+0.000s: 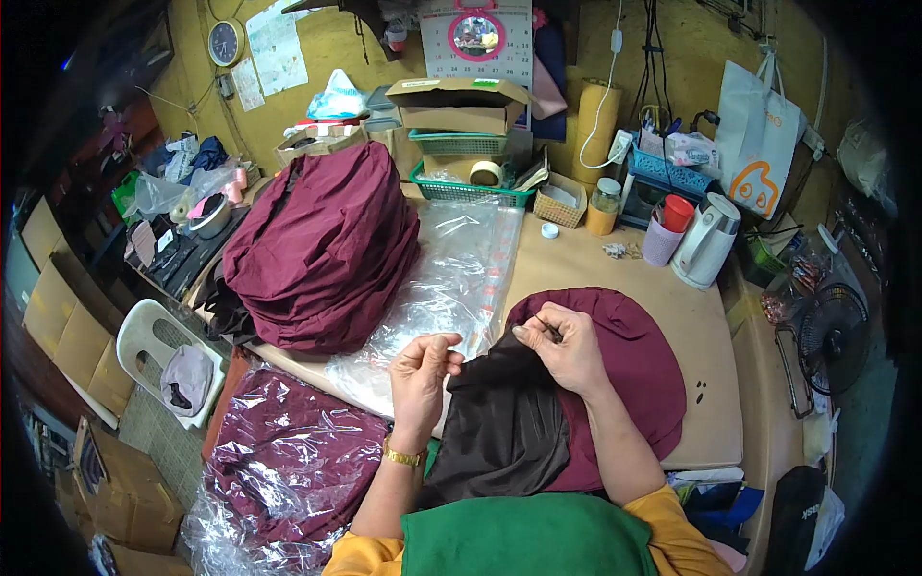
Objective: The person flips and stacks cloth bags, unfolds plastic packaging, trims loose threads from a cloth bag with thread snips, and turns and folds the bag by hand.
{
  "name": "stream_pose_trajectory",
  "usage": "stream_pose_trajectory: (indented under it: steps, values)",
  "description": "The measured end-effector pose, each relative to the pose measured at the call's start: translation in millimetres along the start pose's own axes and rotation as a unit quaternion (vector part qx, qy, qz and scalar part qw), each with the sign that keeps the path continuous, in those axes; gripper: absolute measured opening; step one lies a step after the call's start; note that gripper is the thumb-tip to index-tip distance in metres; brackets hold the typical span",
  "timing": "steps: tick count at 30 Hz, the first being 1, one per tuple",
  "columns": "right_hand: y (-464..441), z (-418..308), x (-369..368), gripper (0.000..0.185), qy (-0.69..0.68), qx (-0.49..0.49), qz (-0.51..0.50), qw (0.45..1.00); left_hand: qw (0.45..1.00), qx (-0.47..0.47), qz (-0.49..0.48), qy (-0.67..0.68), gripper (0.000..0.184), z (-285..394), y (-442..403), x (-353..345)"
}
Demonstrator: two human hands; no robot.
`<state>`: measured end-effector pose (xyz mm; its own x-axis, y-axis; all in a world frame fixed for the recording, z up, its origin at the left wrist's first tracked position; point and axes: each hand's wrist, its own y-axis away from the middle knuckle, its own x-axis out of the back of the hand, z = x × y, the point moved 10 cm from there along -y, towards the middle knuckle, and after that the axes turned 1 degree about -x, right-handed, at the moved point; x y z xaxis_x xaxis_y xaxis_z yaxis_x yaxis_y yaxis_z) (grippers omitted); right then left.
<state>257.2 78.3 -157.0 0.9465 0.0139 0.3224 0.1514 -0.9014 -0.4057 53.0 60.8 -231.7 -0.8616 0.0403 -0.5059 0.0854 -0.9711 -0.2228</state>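
Note:
A maroon cloth piece (629,370) with a dark brown-black lining (509,422) lies on the table in front of me, part of it against my green apron (528,538). Over its upper edge my right hand (567,350) is closed in a pinch; what sits between the fingertips is too small to name. To the left of the dark cloth, my left hand (423,382) is raised with thumb and fingers pressed together. Whatever it may hold cannot be made out.
A tall pile of maroon cloth (317,245) stands at the left. Clear plastic bags (447,254) lie beside it, and a plastic-wrapped maroon bundle (288,461) is at my lower left. Along the back are green baskets (471,192), a jar (604,204), a red cup (677,213) and a white kettle (706,242).

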Motion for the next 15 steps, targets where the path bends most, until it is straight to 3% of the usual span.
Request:
stream_pose_trajectory:
  steps: [1, 3, 5, 15]
  values:
    - [0, -1, 0, 0.021, 0.0, -0.001, 0.0, 1.0, 0.991, -0.04, 0.0, -0.126, 0.02, 8, -3, 0]
    - [0, -10, 2, 0.021, 0.019, 0.019, 0.015, 1.0, 0.987, -0.053, 0.01, -0.151, 0.023, 26, 0, -21]
    - [0, -13, 3, 0.02, 0.029, 0.02, 0.019, 0.999, 0.893, -0.118, -0.084, -0.425, 0.02, 29, 1, -42]
    - [-1, -15, 12, 0.019, 0.081, 0.038, 0.052, 0.995, 0.867, -0.113, -0.069, -0.48, 0.013, 53, -3, -29]
